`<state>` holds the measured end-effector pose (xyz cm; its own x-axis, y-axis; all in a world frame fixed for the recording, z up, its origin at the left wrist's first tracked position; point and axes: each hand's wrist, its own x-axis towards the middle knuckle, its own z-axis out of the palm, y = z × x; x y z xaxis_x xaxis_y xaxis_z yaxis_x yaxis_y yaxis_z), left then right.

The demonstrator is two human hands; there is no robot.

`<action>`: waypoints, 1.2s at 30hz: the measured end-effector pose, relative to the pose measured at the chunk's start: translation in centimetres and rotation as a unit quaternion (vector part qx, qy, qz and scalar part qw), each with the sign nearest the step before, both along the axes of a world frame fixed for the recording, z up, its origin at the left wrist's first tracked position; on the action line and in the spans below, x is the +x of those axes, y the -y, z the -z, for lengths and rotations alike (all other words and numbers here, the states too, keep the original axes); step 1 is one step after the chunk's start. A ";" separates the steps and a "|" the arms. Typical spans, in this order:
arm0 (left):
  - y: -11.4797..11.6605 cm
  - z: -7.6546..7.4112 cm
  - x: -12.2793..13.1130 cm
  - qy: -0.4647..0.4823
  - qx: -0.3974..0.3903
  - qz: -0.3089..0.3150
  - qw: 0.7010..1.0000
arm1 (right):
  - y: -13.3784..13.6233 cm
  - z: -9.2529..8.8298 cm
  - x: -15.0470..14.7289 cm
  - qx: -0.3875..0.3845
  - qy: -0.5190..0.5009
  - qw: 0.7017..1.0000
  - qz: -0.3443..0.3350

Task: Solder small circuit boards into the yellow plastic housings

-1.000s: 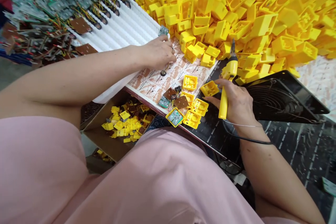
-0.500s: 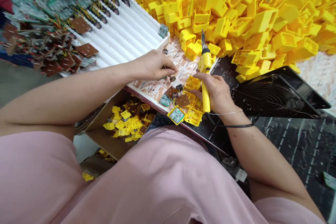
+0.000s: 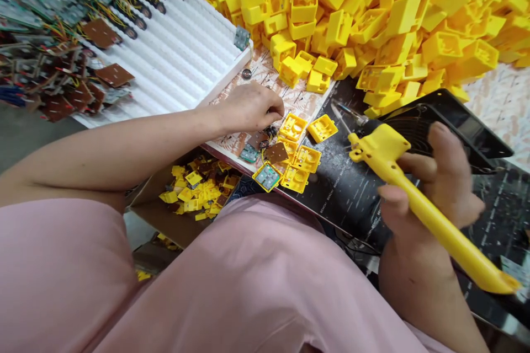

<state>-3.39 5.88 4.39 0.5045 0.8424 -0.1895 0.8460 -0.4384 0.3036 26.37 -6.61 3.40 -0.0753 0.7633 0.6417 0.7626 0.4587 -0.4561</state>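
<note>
Gripping the yellow soldering tool point(image 3: 422, 207) with your right hand point(image 3: 447, 193), you hold it at the right of the frame, tip pointing to the upper left. Your left hand point(image 3: 253, 107) is near the middle with bent fingers, just beside an open yellow case point(image 3: 293, 127); I cannot tell if it holds anything. A big yellow heap point(image 3: 351, 16) fills the upper right.
</note>
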 end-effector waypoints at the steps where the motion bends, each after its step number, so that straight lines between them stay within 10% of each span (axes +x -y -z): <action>1: 0.0 0.0 0.2 -0.004 -0.006 0.002 1.000 | 0.2 0.1 0.2 0.034 -0.035 0.999 0.021; 11: 0.1 -0.3 0.9 0.013 -0.065 -0.030 0.997 | -0.3 1.7 0.1 0.078 -0.335 0.925 0.162; 19: -0.8 -1.2 1.8 -0.066 -0.094 -0.001 0.993 | 1.1 0.3 -1.5 -0.034 -0.157 0.987 -0.015; 36: -1.9 -1.0 1.7 -0.019 -0.083 -0.005 0.996 | 1.0 0.6 -1.8 -0.061 0.019 0.998 -0.011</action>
<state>-1.72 7.80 5.36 0.4863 0.8024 -0.3459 0.8623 -0.3765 0.3388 24.58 -7.56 2.83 -0.1154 0.8331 0.5409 0.7702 0.4189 -0.4810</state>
